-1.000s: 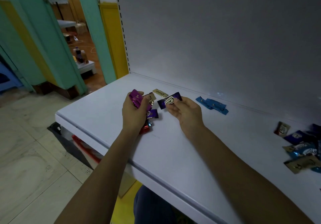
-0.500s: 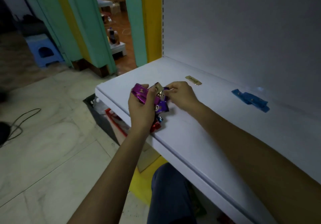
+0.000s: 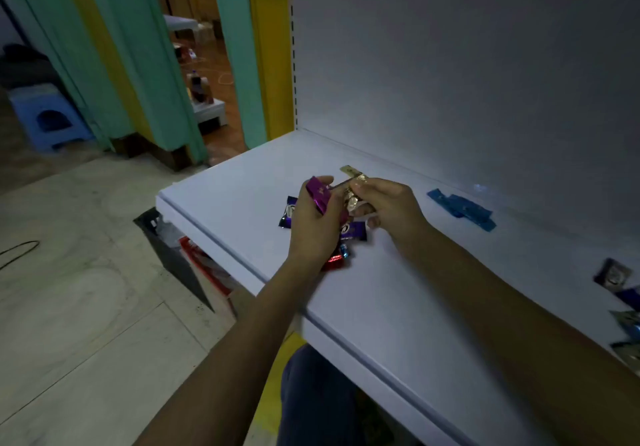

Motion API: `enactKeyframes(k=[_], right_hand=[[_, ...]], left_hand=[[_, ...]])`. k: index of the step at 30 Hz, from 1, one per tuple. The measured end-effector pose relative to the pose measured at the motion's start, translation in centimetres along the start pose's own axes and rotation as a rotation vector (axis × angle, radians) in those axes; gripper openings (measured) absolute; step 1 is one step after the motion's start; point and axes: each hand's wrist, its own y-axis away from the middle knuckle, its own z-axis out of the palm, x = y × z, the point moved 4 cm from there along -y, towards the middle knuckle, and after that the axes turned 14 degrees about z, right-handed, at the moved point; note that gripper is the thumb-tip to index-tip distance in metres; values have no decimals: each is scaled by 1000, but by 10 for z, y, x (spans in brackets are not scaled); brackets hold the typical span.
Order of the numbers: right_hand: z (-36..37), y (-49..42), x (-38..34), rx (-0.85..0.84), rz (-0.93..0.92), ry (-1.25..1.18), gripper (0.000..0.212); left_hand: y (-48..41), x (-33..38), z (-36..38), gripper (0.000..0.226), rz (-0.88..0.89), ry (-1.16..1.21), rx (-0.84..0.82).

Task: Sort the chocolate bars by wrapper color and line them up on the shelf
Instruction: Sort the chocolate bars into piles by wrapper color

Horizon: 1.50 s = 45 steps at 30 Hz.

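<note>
My left hand (image 3: 313, 227) grips a bunch of chocolate bars over the white shelf (image 3: 398, 300): a magenta bar (image 3: 320, 196) on top, a purple one (image 3: 353, 231) and a red one (image 3: 334, 261) sticking out below. My right hand (image 3: 384, 203) pinches a gold-wrapped bar (image 3: 353, 200) right beside the bunch. A dark purple bar (image 3: 288, 212) lies on the shelf just left of my left hand. A gold bar (image 3: 349, 170) lies flat behind my hands. Two blue bars (image 3: 462, 208) lie in a row near the back wall.
Several mixed bars (image 3: 620, 293) lie scattered at the shelf's right edge of view. The shelf's front lip (image 3: 242, 258) runs diagonally; below it are a floor, a dark bracket (image 3: 173, 255) and a blue stool (image 3: 45, 116) far left.
The dark purple bar my right hand held a second ago now lies on the shelf left of my left hand. My right hand now pinches a gold bar at the bunch.
</note>
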Motion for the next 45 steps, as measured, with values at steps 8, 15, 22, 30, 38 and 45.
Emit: enactKeyframes(k=[8,15,22,30,38,45], right_hand=[[-39,-46,-6,400,-75,-20,16],[-15,-79,8,375,-299,944,32],[-21,-53,4,189,-188,507,42],[-10,1,-1,-288,-33,194,18],[-22,-61,-6,292,-61,108,11],[-19,-97,-7,552,-262,771,18]], left_hand=[[-3,-14,-2,15,-43,26,26],[-3,-10,-3,10,13,-18,30],[-2,-6,-1,13,18,-4,31],[1,-8,-2,12,64,-48,53],[0,-10,1,10,12,66,60],[-1,-13,1,12,15,-2,29]])
